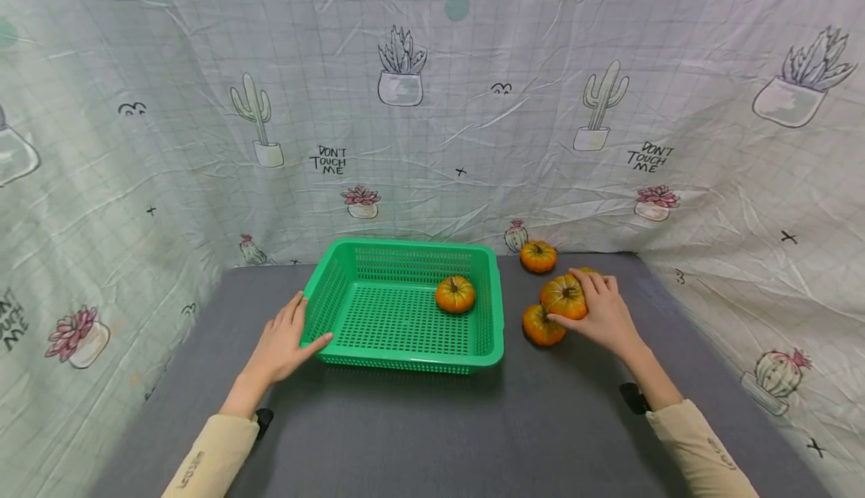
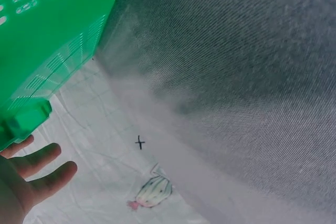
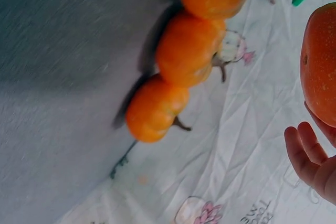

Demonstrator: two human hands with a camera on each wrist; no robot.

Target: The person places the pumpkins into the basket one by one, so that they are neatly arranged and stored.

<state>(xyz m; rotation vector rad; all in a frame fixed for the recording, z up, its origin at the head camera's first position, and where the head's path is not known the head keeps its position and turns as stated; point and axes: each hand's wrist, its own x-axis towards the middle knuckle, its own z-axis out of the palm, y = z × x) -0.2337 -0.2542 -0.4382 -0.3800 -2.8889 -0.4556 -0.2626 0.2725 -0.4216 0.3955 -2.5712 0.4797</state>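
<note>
My right hand (image 1: pixel 604 310) grips a small orange pumpkin (image 1: pixel 562 297) between thumb and fingers, just right of the basket. In the right wrist view this pumpkin (image 3: pixel 321 64) is lifted off the table, at the right edge. Below it sits a second pumpkin (image 1: pixel 541 327), and another (image 1: pixel 538 256) lies farther back. One more (image 1: pixel 589 270) is mostly hidden behind my fingers. A green plastic basket (image 1: pixel 405 363) holds a single pumpkin (image 1: pixel 455 294) toward its right side. At the basket's left rim rests my left hand (image 1: pixel 275 344), its fingers extended along the outside and thumb over the front corner.
The dark grey tabletop (image 1: pixel 405 438) stretches in front of the basket. A pale cloth (image 1: pixel 459 130) printed with cactus drawings hangs behind and along both sides of the table. Black wrist straps (image 1: pixel 634 398) show at both wrists.
</note>
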